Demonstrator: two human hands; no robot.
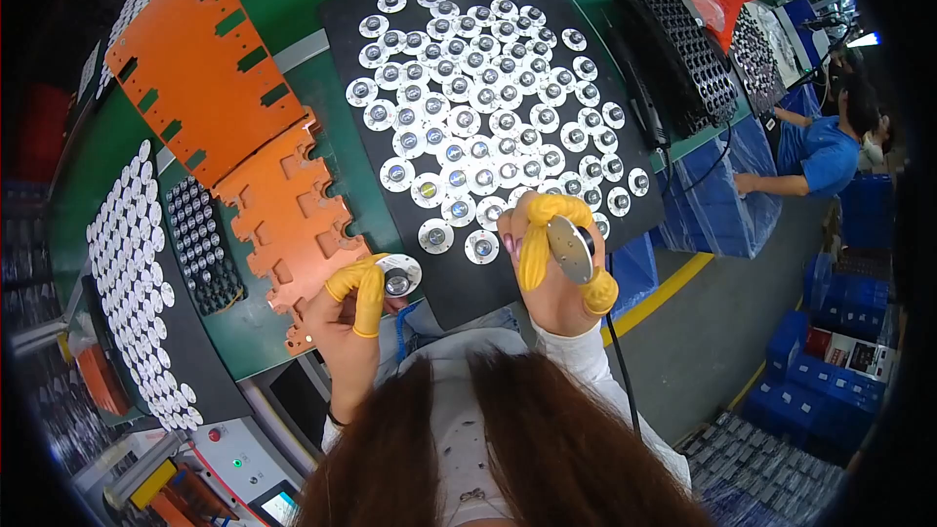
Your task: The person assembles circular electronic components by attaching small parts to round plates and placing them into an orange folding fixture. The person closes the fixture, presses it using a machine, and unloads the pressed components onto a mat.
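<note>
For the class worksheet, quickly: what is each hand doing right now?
Left hand: closed on a small round disc.
Right hand: closed around a tool with a round metal end.

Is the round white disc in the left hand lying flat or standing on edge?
Flat: the round white disc shows its full face and dark centre, pinched by the left hand.

Yellow rubber finger cots cover several fingers of both the left hand (pixel 353 307) and right hand (pixel 554 259); white sleeves behind the wrists.

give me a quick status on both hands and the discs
Left hand pinching one disc. Right hand gripping a round-headed tool, cable trailing down. Loose discs spread over the black mat; nothing between hands and mat.
</note>
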